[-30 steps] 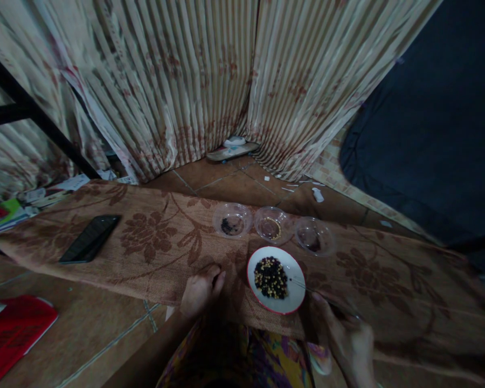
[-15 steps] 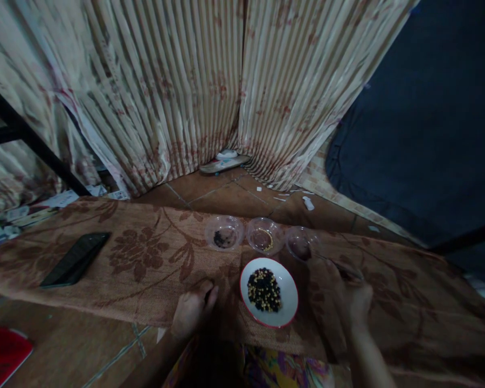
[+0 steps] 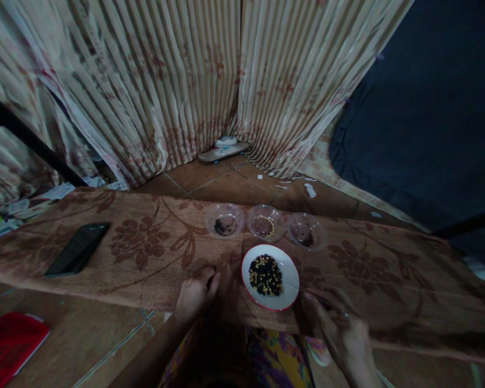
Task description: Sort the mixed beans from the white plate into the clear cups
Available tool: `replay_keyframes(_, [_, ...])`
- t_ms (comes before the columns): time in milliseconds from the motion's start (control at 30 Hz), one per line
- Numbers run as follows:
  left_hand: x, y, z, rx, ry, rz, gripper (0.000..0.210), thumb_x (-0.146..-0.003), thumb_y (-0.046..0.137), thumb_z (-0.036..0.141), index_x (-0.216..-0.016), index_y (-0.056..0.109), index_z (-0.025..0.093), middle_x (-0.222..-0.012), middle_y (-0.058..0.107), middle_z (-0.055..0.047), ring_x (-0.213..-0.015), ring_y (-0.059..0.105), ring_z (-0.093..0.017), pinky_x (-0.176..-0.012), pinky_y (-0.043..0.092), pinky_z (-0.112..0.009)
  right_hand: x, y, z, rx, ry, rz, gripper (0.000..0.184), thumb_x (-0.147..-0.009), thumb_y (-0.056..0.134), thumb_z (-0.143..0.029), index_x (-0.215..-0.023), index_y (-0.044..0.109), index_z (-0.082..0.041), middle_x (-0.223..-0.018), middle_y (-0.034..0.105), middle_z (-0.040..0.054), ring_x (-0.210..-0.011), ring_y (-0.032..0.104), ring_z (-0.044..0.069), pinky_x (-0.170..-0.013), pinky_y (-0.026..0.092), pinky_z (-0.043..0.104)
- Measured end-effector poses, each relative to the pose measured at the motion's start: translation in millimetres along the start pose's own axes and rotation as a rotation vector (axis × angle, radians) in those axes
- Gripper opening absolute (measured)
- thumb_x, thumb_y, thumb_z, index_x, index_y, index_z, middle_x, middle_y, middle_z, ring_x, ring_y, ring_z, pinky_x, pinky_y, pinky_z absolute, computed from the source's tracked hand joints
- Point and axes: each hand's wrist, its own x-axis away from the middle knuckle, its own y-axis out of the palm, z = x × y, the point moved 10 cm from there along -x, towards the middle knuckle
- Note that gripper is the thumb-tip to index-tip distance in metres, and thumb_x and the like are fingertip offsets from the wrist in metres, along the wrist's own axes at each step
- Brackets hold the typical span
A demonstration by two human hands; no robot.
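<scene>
Okay, tweezers over a bowl of black and yellow bits

So the landmark is a white bowl (image 3: 290,268) with a red rim, near the front edge of the table, and a pile of small black and yellow pieces (image 3: 265,275) sits in it. Right hand (image 3: 339,328) is just right of the bowl, pinching what looks like thin tweezers (image 3: 322,300), tips over the bowl's right side. Left hand (image 3: 196,296) rests left of it, fingers curled loosely shut; can't tell if anything's tucked inside.

Writing-wise, the red packet (image 3: 14,342) on the floor, far left of the bowl, has dark lettering too blurry to read. Same with the printed papers (image 3: 59,192) beyond and far left of it.

Surface is a brown cloth (image 3: 165,280) with darker flowers. Just beyond the bowl are three clear cups in a row: left cup (image 3: 235,218) with dark bits, middle cup (image 3: 258,222) with yellow ones, right cup (image 3: 320,237) with something dark. A black phone (image 3: 77,249) lies well left of the bowl.

Farther beyond: brown floor tiles (image 3: 210,180), a skateboard (image 3: 226,153), striped floral curtains (image 3: 186,81). Big dark blue fabric (image 3: 428,108) off to the right.
</scene>
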Motion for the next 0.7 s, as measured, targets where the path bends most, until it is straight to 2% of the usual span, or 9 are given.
replay_keyframes(67, [0,0.9,-1,-0.004,-0.001,0.001,0.025,-0.095,0.042,0.032,-0.078,0.057,0.022,-0.075,0.067,-0.001,-0.070,0.065,-0.014,-0.063,0.040,-0.023,0,3,-2,0.003,-0.028,-0.022,0.030,-0.084,0.060,-0.049,-0.086,0.077,-0.023,-0.104,0.067,0.0081,-0.081,0.070,0.017,-0.058,0.058,0.021])
replay_keyframes(167, [1,0.8,-2,-0.019,-0.010,0.015,0.025,-0.095,0.043,0.033,-0.078,0.058,0.022,-0.072,0.067,-0.001,-0.068,0.064,-0.014,-0.063,0.039,-0.023,0,7,-9,0.026,-0.082,-0.042,0.029,-0.086,0.059,-0.047,-0.088,0.076,-0.024,-0.104,0.067,0.0079,-0.084,0.070,0.017,-0.065,0.059,0.023])
replay_keyframes(267, [1,1.2,-2,-0.036,-0.004,0.017,0.025,-0.095,0.043,0.033,-0.079,0.058,0.022,-0.073,0.067,-0.001,-0.071,0.065,-0.015,-0.063,0.040,-0.023,-1,8,-13,0.051,-0.109,-0.016,0.031,-0.087,0.057,-0.047,-0.087,0.076,-0.023,-0.101,0.067,0.0081,-0.086,0.069,0.018,-0.068,0.059,0.023])
replay_keyframes(367, [0,3.1,-2,-0.045,0.012,0.003,0.026,-0.095,0.042,0.033,-0.078,0.058,0.022,-0.077,0.069,-0.002,-0.074,0.066,-0.015,-0.065,0.040,-0.024,-2,9,-14,0.056,-0.109,0.017,0.035,-0.088,0.055,-0.050,-0.085,0.076,-0.022,-0.098,0.068,0.0085,-0.083,0.070,0.018,-0.063,0.058,0.023])
replay_keyframes(533, [1,4.4,-3,-0.044,0.008,0.001,0.027,-0.096,0.042,0.034,-0.078,0.058,0.022,-0.079,0.070,-0.002,-0.075,0.066,-0.016,-0.067,0.041,-0.025,-5,13,-14,0.059,-0.089,0.039,0.040,-0.086,0.055,-0.055,-0.082,0.076,-0.021,-0.097,0.068,0.0089,-0.083,0.070,0.018,-0.065,0.059,0.024])
replay_keyframes(700, [1,3.9,-2,-0.031,0.001,0.000,0.025,-0.096,0.042,0.033,-0.081,0.060,0.022,-0.081,0.070,-0.002,-0.077,0.066,-0.016,-0.067,0.041,-0.024,-8,16,-15,0.090,-0.080,0.016,0.041,-0.086,0.055,-0.057,-0.082,0.075,-0.022,-0.097,0.069,0.0080,-0.082,0.070,0.018,-0.063,0.058,0.024])
